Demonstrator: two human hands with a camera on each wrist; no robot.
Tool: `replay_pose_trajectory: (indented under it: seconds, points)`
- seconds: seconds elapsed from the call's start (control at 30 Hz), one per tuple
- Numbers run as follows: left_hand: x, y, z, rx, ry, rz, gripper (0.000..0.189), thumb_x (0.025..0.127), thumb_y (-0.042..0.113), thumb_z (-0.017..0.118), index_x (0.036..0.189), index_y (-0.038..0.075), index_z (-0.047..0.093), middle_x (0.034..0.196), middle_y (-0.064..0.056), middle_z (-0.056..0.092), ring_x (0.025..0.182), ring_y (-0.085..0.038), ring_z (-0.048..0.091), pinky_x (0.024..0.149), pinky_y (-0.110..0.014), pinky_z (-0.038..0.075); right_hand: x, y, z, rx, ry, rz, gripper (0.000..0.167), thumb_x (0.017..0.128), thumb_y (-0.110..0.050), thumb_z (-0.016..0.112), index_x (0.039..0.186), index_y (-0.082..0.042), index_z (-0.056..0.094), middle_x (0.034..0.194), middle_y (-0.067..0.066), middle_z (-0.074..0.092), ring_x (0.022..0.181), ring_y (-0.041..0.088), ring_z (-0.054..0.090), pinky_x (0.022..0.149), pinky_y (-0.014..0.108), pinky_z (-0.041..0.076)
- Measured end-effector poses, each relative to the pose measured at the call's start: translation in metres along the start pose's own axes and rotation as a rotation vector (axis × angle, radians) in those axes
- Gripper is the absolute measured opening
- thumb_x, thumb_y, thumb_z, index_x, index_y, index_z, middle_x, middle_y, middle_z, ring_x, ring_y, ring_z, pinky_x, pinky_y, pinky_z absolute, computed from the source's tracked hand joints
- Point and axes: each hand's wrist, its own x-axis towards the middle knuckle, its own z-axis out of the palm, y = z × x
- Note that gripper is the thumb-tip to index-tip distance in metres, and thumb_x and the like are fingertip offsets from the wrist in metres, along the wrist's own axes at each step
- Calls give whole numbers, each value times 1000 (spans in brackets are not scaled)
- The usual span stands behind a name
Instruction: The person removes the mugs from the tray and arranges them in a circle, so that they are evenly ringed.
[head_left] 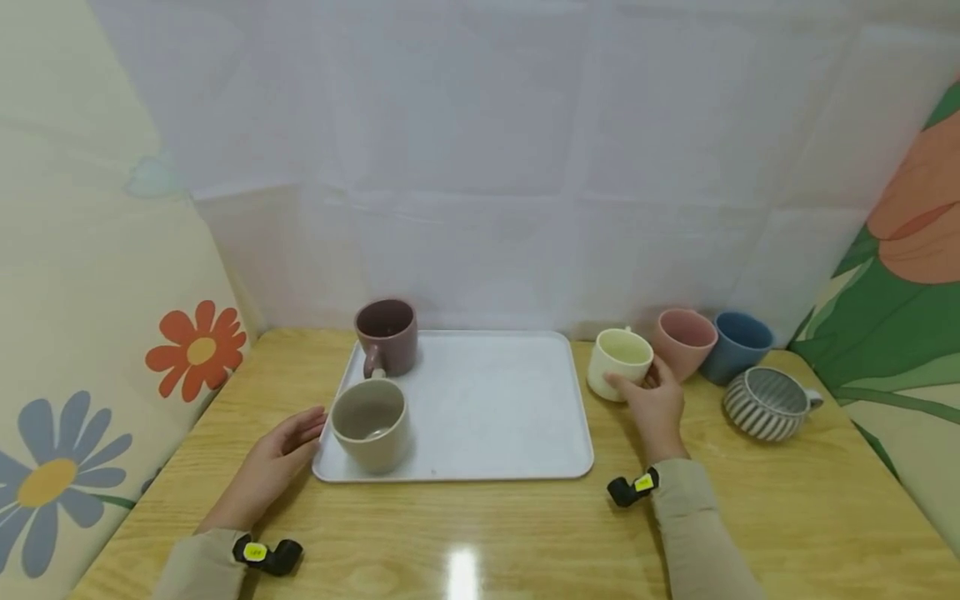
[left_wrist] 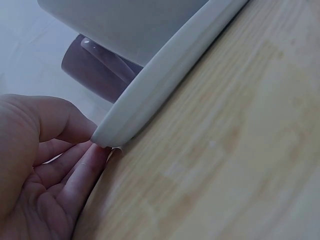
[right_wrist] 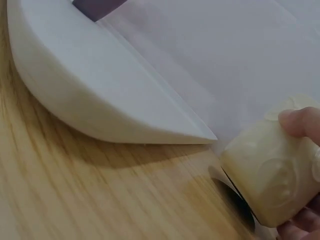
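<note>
My right hand (head_left: 657, 412) grips a pale yellow mug (head_left: 621, 354) just right of the white tray (head_left: 495, 400), thumb on the near side and fingers round its right. Raised relief marks the mug (right_wrist: 272, 177) in the right wrist view, with a dark shadow under its base. At the tray's left rim, my left hand (head_left: 273, 458) pinches the edge; the left wrist view has one fingertip at the rim (left_wrist: 145, 90) and another just beneath. On the tray's left side stand a grey-beige mug (head_left: 372, 433) and, behind it, a purple mug (head_left: 390, 340).
Right of the yellow mug stand a pink cup (head_left: 684, 340) and a blue cup (head_left: 738, 343) close together. A grey-and-white striped mug (head_left: 765, 408) sits nearer, its handle to the right. White cloth (head_left: 465, 167) hangs behind the wooden table (head_left: 525, 533).
</note>
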Motion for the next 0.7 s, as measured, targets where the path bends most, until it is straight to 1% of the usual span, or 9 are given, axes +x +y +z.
replay_pose_trajectory:
  seconds: [0.13, 0.2, 0.33, 0.5, 0.6, 0.7]
  points:
    - [-1, -1, 0, 1, 5, 5, 53, 105, 10, 54, 153, -5, 36, 148, -26, 48, 111, 19, 44, 90, -3, 36, 2, -2, -7, -14, -53, 6, 78, 81, -15, 86, 148, 0, 47, 144, 20, 54, 130, 29, 50, 111, 39, 40]
    - [-1, -1, 0, -1, 4, 6, 53, 105, 10, 54, 153, -5, 36, 148, -26, 48, 111, 19, 44, 91, -3, 36, 3, -3, -11, -28, -81, -5, 76, 81, -14, 86, 146, 0, 49, 141, 19, 56, 128, 28, 52, 110, 40, 41]
    - [-1, -1, -1, 2, 10, 14, 53, 106, 11, 54, 153, -5, 36, 148, -27, 48, 110, 20, 44, 91, -2, 36, 4, -6, -17, -103, -130, -52, 74, 79, -16, 88, 142, 0, 53, 135, 20, 59, 124, 29, 54, 109, 41, 42]
    - [-2, 1, -1, -3, 21, 41, 52, 105, 11, 54, 151, -7, 38, 147, -29, 49, 109, 21, 44, 90, -2, 36, 7, -7, -27, -194, -206, -112, 75, 79, -20, 90, 141, 0, 54, 135, 22, 59, 124, 32, 54, 108, 45, 42]
    - [-2, 3, 0, -9, 16, 39, 52, 105, 10, 55, 151, -8, 38, 146, -29, 49, 109, 21, 45, 90, -2, 37, 10, -8, -36, -248, -252, -138, 75, 79, -21, 89, 142, 1, 53, 136, 22, 59, 124, 33, 55, 105, 45, 45]
    - [-1, 3, 0, 0, 7, 20, 53, 105, 11, 55, 152, -7, 37, 148, -28, 48, 110, 20, 44, 90, -2, 37, 13, -9, -43, -298, -274, -161, 76, 80, -20, 89, 143, 2, 52, 137, 23, 59, 124, 35, 56, 103, 46, 47]
